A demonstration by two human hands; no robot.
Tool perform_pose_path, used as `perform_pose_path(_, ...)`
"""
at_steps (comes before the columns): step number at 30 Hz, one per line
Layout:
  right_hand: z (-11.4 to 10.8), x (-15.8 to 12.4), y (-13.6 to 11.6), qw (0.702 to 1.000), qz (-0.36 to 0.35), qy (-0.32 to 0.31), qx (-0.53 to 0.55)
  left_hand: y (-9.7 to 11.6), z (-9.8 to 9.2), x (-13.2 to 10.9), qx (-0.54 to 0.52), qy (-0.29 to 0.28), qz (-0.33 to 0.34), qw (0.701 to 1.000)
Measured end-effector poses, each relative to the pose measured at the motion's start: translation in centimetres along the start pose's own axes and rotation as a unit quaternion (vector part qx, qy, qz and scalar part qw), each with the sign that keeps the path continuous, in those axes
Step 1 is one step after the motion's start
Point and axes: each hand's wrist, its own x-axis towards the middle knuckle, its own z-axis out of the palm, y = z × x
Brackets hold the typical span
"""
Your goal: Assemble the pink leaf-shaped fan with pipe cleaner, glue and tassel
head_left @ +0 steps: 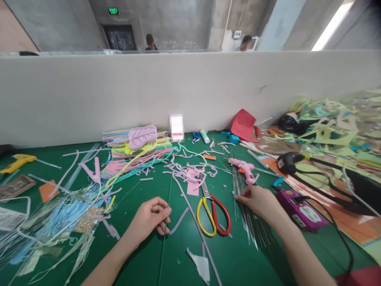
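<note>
My left hand [149, 219] rests on the green table [139, 262] with its fingers curled, pinching a thin wire [165, 222] that is hard to make out. My right hand [256, 200] reaches to a bundle of thin metal wires [248, 216] lying on the table and its fingertips pinch one of them at the bundle's left side. Between the hands lie scissors [213, 216] with one yellow and one red handle loop, blades pointing away. A pink glue gun [244, 167] lies just beyond my right hand.
Stacked coloured foam strips [133, 157] and loose lilac offcuts [190, 174] cover the middle. A yellow glue gun [16, 163] lies far left, pale blue scraps [59, 218] at left. A purple box [299, 208], black cable and paper cutouts [333, 135] crowd the right. A white partition [178, 87] backs the table.
</note>
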Motion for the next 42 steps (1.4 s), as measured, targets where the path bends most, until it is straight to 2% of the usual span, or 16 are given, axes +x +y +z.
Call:
perform_pose_path(8, -0.1, 0.0, 0.5, 0.999, 0.026, 0.02, -0.018, -0.2, 0.0, 0.1, 0.006, 0.001, -0.008, 1.0)
perform_pose_path(17, 0.3, 0.7, 2.1, 1.0, 0.015, 0.017, -0.007, 0.2, 0.2, -0.1, 0.006, 0.003, -0.01, 1.0)
perform_pose_path(30, 0.0, 0.6, 0.6, 1.0, 0.021, 0.004, -0.002, 0.1, 0.2, -0.1, -0.004, -0.002, -0.008, 1.0)
perform_pose_path(38, -0.1, 1.3, 1.4, 0.998, 0.046, -0.045, 0.015, 0.4, 0.2, -0.2, -0.001, -0.004, -0.013, 1.0)
perform_pose_path(42, 0.2, 1.5, 1.4, 0.998, 0.047, -0.037, 0.025, 0.5, 0.2, -0.3, -0.003, -0.003, -0.011, 1.0)
